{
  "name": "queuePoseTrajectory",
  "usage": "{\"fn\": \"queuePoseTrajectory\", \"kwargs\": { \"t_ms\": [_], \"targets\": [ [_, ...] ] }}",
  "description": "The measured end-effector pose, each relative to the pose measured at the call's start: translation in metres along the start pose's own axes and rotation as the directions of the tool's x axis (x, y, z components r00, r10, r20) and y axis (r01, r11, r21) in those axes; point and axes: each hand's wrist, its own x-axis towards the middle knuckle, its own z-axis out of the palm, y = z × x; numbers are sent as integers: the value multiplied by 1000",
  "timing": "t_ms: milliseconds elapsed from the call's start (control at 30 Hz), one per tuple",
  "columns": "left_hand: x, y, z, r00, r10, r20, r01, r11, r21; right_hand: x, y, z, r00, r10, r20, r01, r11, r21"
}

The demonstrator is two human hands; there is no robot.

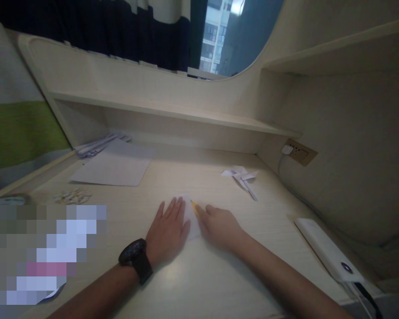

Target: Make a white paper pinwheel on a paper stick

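No writing can be read anywhere. The desk [193, 283] is pale, smooth wood-grain laminate under a matching shelf [173, 113]. A flat white sheet [115, 168] lies far left; a slim white power bank [329, 252] lies right. The left hand [168, 230], watch [135, 259] on its wrist, presses flat with fingers spread on a small white paper [190, 217] at mid-desk. The right hand [219, 226] pinches a yellow pencil [194, 206] on it.

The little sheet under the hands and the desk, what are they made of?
The white sheet looks like thin matte paper: it lies flat under the left hand. The desk seems pale wood-look laminate, with faint grain lines and a soft sheen.
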Motion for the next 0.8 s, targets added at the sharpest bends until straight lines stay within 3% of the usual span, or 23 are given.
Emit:
{"fn": "queuePoseTrajectory", "kwargs": {
  "t_ms": [800],
  "targets": [
    [-1,0,-3,1000,10,-6,-10,1000,-9,6,11,7,999,33,-4,-33,999,-28]
  ]
}}
